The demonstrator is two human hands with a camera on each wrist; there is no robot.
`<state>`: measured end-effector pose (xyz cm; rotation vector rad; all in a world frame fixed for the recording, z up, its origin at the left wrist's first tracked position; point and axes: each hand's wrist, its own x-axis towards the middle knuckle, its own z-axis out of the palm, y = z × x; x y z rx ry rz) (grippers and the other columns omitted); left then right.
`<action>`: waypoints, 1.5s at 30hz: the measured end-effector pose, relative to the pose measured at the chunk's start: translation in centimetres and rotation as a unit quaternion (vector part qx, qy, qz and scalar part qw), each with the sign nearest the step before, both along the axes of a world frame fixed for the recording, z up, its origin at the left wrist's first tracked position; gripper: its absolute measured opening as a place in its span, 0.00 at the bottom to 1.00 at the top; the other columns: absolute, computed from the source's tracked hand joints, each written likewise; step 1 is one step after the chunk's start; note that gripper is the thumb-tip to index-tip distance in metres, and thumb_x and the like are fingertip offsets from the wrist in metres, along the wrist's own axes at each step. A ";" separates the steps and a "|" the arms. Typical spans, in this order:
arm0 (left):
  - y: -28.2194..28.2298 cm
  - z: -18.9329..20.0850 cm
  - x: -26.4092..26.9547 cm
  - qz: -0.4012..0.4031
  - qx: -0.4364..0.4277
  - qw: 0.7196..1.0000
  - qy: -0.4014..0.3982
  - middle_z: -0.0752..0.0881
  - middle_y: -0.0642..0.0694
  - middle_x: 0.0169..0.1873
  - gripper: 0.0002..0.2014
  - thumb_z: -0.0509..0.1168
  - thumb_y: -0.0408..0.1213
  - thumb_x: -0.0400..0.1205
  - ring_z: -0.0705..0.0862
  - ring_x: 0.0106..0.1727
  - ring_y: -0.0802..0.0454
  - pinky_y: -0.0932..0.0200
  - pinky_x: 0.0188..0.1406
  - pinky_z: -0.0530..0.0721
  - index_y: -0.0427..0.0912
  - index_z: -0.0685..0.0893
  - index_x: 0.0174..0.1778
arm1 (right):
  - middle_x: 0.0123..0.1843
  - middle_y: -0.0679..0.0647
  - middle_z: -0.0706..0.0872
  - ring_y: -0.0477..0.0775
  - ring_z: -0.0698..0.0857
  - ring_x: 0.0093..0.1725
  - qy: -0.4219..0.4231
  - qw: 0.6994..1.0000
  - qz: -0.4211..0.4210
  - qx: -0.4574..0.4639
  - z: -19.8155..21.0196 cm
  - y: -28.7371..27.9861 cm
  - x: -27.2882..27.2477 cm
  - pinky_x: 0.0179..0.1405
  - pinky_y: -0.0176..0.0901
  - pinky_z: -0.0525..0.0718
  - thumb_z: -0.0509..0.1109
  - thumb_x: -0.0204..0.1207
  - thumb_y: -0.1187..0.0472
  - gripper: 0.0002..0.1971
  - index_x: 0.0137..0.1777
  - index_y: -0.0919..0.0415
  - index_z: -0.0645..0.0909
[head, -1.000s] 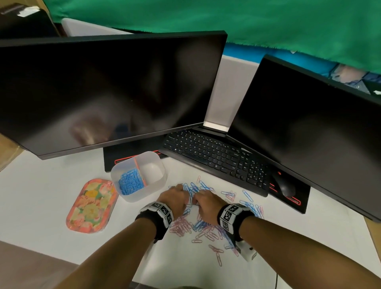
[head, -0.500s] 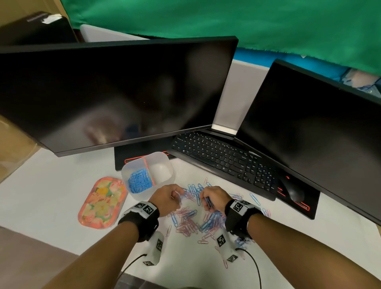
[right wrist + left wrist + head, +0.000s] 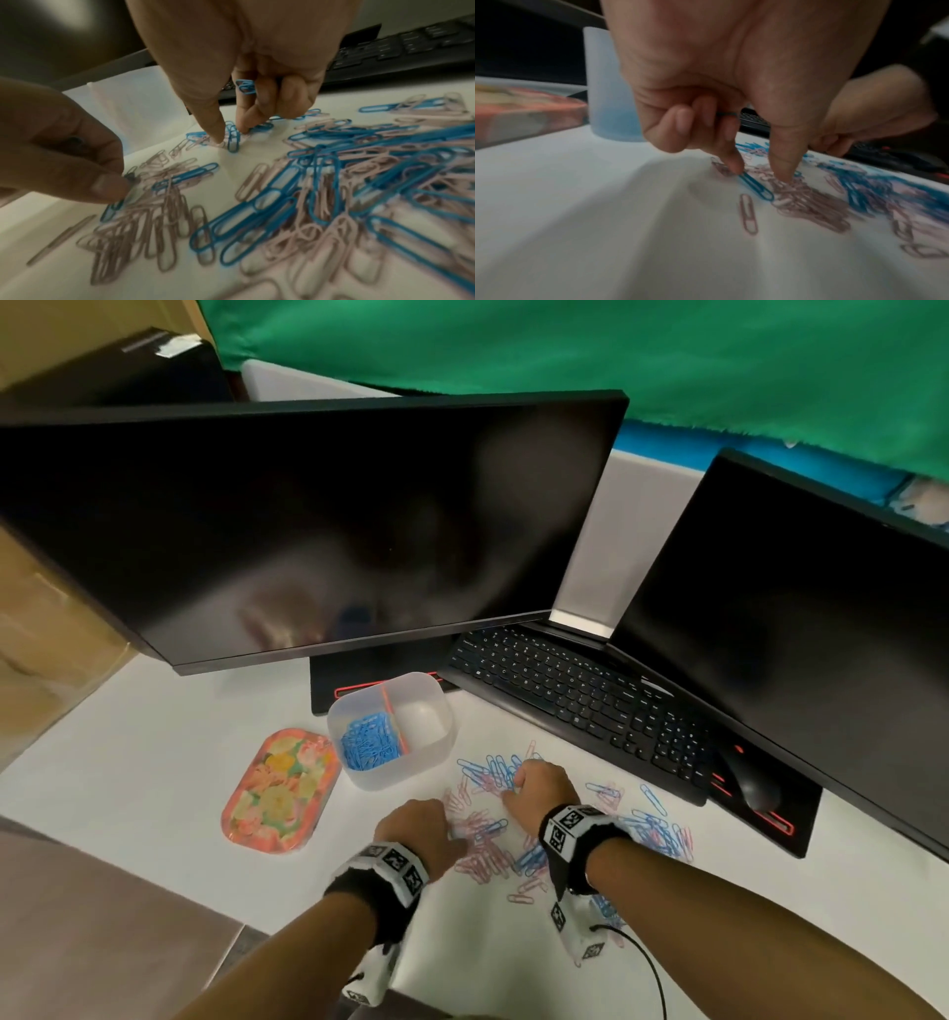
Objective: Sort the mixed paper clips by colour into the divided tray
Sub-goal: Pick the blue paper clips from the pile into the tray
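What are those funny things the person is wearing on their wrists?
Each bare forearm has a black wristband: one on the left wrist, one on the right wrist. White blocks printed with black-and-white square codes sit on top. Under each wrist hangs a small white camera box with the same codes. A thin black cable trails from the right one.

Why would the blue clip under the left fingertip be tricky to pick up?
The blue paper clip lies flat on the smooth white table, so it probably slides instead of lifting. It looks thin and light. Neighbouring pink paper clips overlap closely, so one might snag along.
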<state>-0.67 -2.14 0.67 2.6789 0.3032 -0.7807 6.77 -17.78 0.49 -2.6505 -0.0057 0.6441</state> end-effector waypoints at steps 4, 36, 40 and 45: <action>-0.7 -0.1 0.0 0.003 0.033 0.999 -0.002 0.87 0.44 0.54 0.14 0.61 0.45 0.80 0.86 0.55 0.43 0.54 0.52 0.84 0.42 0.82 0.55 | 0.52 0.61 0.88 0.61 0.87 0.50 0.000 0.999 0.004 -0.049 -0.3 0.4 0.2 0.43 0.43 0.83 0.68 0.77 0.60 0.10 0.53 0.65 0.84; 9.6 7.4 4.2 0.495 -0.414 0.753 -0.126 0.81 0.34 0.55 0.09 0.59 0.26 0.81 0.82 0.55 0.39 0.47 0.57 0.84 0.32 0.79 0.55 | 0.48 0.61 0.82 0.55 0.83 0.41 0.208 0.940 0.054 0.264 8.3 14.5 4.3 0.39 0.45 0.87 0.62 0.76 0.69 0.08 0.53 0.61 0.77; 9.3 7.5 4.4 0.490 -0.379 0.773 -0.137 0.79 0.37 0.62 0.11 0.60 0.28 0.81 0.78 0.66 0.37 0.42 0.65 0.82 0.40 0.78 0.58 | 0.51 0.62 0.80 0.58 0.81 0.47 0.213 0.937 0.054 0.273 8.6 13.2 4.5 0.57 0.55 0.87 0.61 0.78 0.72 0.17 0.66 0.71 0.77; 7.3 7.7 4.3 0.412 -0.360 0.810 -0.212 0.85 0.46 0.44 0.11 0.61 0.25 0.80 0.82 0.46 0.48 0.50 0.54 0.86 0.44 0.86 0.47 | 0.48 0.61 0.85 0.58 0.86 0.48 0.170 0.932 -0.033 0.318 8.6 8.3 4.0 0.56 0.50 0.87 0.64 0.78 0.73 0.12 0.60 0.68 0.82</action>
